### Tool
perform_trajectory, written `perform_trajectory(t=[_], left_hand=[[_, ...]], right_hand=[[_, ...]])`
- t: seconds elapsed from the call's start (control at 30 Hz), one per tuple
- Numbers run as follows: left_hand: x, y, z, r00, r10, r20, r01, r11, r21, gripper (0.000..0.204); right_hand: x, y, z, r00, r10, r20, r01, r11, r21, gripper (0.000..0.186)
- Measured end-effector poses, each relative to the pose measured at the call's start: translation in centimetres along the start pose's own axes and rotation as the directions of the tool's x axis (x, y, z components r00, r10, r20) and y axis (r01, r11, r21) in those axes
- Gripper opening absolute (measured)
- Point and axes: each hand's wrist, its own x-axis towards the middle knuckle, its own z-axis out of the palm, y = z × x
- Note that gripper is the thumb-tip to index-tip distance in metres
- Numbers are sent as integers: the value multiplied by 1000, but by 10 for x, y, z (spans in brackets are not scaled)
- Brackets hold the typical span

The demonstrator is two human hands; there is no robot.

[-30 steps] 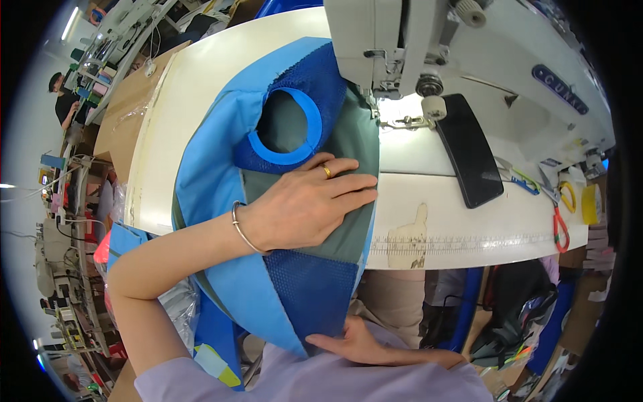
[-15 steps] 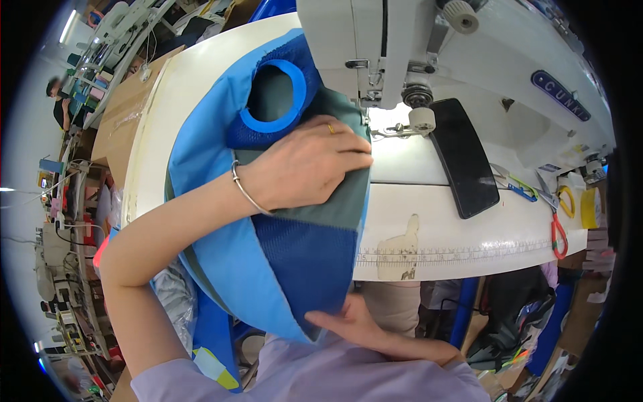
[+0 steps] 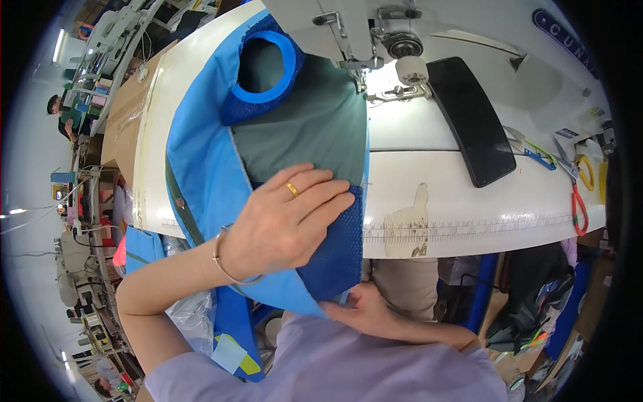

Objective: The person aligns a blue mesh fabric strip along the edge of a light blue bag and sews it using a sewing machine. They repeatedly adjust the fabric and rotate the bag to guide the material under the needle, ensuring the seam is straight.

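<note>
Garment: blue and green fabric piece point(image 3: 295, 134) is lying across the white sewing table point(image 3: 469, 201), its far edge reaching under the sewing machine point(image 3: 348, 27) by the needle.
Left fingers: I am pressing them point(image 3: 315, 194) flat and spread on the cloth, gripping nothing, likely to keep the layers from sliding.
Left hand: my palm point(image 3: 281, 228) is resting where green cloth meets dark blue mesh point(image 3: 335, 254).
Right hand: it point(image 3: 365, 311) is pinching the hanging lower edge below the table rim, probably to keep the piece taut.
Collar: bright blue ring point(image 3: 264, 67) is sitting left of the needle.
Beyond: black phone point(image 3: 472, 120) and scissors point(image 3: 577, 201) are lying to my right, apart from the cloth.
</note>
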Motion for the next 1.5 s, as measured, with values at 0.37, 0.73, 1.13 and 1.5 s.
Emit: perform_trajectory(t=[0.37,0.73,1.13,1.5], left_hand=[[21,15,9,981,-193,15,192,981,39,33],[25,23,6,956,-292,34,278,937,209,28],[28,22,-2,940,-330,84,331,944,-1,19],[10,10,-2,923,-366,122,384,894,-231,14]], right_hand=[[-1,-2,8,949,-305,-85,249,886,-392,31],[-12,-6,10,958,-285,-37,248,883,-399,40],[-9,-23,6,910,-415,19,382,818,-430,21],[31,-99,-48,530,-798,288,391,-72,-918,24]])
